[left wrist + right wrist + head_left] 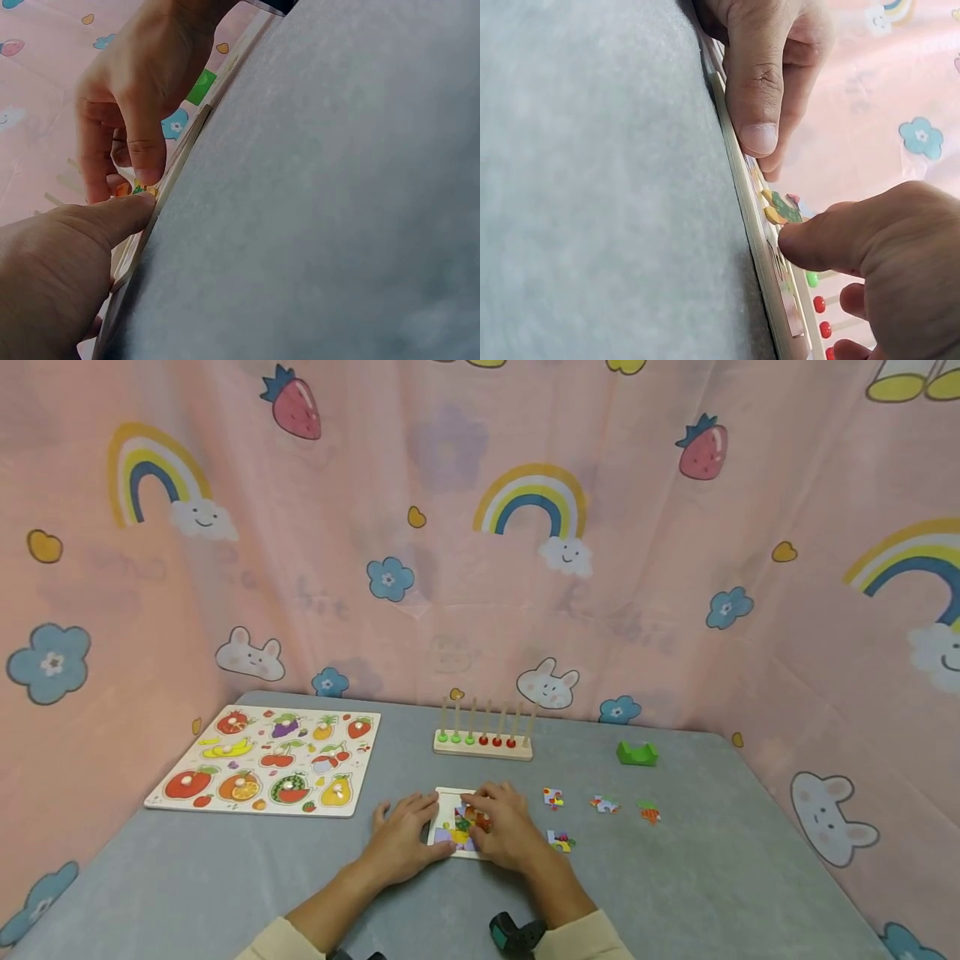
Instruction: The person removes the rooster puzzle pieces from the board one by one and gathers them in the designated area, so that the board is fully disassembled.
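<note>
A small jigsaw puzzle board (pixel 442 810) with a pale wooden frame lies at the front middle of the table, partly filled with colourful pieces. My left hand (pixel 403 842) rests along its left side, fingers extended, with the thumb touching the near edge. Over the board, my right hand (pixel 512 828) pinches a puzzle piece (pixel 784 210) between thumb and fingers. In the right wrist view this piece is tilted up, green and yellow; its far part is hidden by the thumb. Loose puzzle pieces (pixel 553 798) lie to the right of the board.
A fruit peg board (pixel 360 777) lies at the left. Behind the puzzle stands a wooden peg rack (pixel 483 747) with green and red beads. A green notched block (pixel 637 754) sits at the back right. A patterned pink curtain (pixel 450 627) hangs behind the grey table (pixel 712 860).
</note>
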### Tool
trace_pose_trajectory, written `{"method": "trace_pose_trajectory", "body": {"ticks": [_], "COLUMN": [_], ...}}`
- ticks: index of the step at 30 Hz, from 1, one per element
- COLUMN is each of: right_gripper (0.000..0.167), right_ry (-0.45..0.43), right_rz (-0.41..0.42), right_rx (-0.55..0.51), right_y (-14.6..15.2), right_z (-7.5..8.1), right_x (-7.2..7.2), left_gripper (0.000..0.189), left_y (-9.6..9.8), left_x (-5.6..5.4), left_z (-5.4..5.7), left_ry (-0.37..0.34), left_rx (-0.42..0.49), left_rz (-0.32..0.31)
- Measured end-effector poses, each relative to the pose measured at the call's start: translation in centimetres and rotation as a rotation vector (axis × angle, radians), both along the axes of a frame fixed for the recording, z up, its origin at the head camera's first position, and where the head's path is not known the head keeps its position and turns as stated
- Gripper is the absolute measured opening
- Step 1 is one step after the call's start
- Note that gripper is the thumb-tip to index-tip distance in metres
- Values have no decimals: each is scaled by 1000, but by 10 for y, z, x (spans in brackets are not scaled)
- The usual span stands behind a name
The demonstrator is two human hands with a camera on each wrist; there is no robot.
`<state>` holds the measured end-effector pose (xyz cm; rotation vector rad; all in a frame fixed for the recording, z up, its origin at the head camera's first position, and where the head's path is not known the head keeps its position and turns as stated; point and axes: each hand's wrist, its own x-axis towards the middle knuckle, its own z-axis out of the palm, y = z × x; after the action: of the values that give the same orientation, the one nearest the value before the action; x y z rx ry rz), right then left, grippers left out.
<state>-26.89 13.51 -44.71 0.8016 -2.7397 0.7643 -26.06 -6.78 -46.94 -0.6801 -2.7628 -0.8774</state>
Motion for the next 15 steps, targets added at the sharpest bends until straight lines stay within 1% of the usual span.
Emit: {"method": "trace_pose_trajectory", "body": {"ticks": [5,8,10,12,15], "right_gripper": [41,41,40,40,38], "right_ry": [48,57,48,47,55], "right_rz": [-15,-29,-35,-23,-16], "right_rx": [40,0,-41,-98,-135], "right_y": [-1,1,4,7,14], "right_z": [2,7,12,17,24], "right_x": [-2,1,3,6,10], "left_gripper": [65,65,66,66,67], "left_y": [0,0,1,1,0], "left_x": [-1,0,0,0,-1], "left_z": [0,-1,-2,-2,-2], "left_ry": [6,9,11,11,13], "left_rx": [-8,-10,-12,-10,-7], "left_rz": [8,6,3,1,1]}}
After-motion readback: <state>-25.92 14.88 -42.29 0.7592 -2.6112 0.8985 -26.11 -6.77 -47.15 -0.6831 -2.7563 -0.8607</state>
